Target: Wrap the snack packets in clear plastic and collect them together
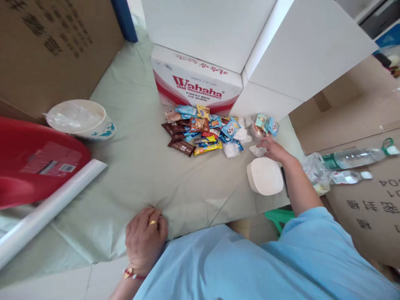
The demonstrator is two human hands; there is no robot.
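My right hand (271, 148) reaches across the table at the right, its fingers partly stretched out and apart. Just by its fingertips lies a crumpled white packet (257, 151); whether they touch it is unclear. Behind the hand stands a small clear tub (256, 128) with colourful wrapped snacks in it. Closer to me is a white lidded-looking container (265, 176). A pile of wrapped snacks (200, 125) spreads left of the hand, with brown, blue and yellow wrappers. My left hand (145, 233) rests on the table's front edge, fingers curled under, with nothing seen in it.
White boxes and a Wahaha carton (196, 85) stand behind the pile. At the left are a paper tub (104, 125) with plastic in it, a red object (40, 162) and a white roll (56, 208). Plastic bottles (356, 159) lie beyond the right edge.
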